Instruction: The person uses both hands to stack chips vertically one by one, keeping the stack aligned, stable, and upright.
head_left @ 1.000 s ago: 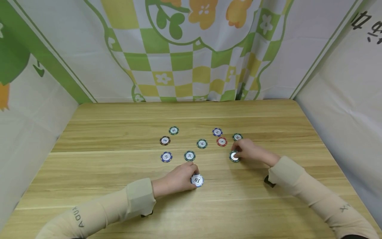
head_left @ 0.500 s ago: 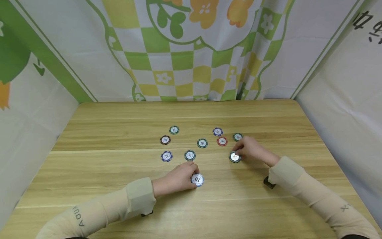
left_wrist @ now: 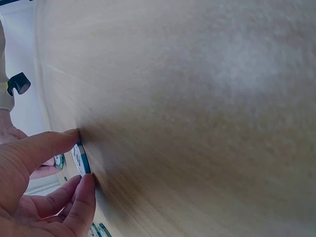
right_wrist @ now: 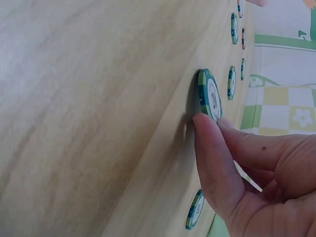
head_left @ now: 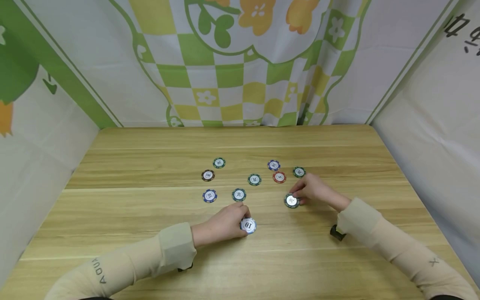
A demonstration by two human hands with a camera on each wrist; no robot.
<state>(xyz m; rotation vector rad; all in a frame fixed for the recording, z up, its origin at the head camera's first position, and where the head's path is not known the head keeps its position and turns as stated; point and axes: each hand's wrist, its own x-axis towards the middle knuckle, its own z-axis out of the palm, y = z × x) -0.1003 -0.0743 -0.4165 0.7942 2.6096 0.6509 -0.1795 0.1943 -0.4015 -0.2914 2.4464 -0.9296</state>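
Note:
My left hand (head_left: 223,227) grips a white-and-blue poker chip (head_left: 248,225) marked 10 by its edges, thumb on one side and fingers on the other. In the left wrist view those fingertips and the chip (left_wrist: 80,159) are at or just by the tabletop. Farther right, my right hand (head_left: 318,191) pinches a green-edged poker chip (head_left: 291,201) marked 20 between thumb and finger. The right wrist view has this chip (right_wrist: 211,94) tilted, its far edge apparently off the wood. A gap of bare wood separates the two held chips.
Several loose chips lie flat beyond the hands: a green one (head_left: 238,194), a blue one (head_left: 209,196), a black one (head_left: 208,175), a red one (head_left: 279,177) and others. A checkered curtain (head_left: 232,75) hangs behind the wooden table (head_left: 131,166).
My right hand has drawn the green chip slightly toward me and to the left, and the chip's 20 has come into sight. The left hand stays in place with its chip.

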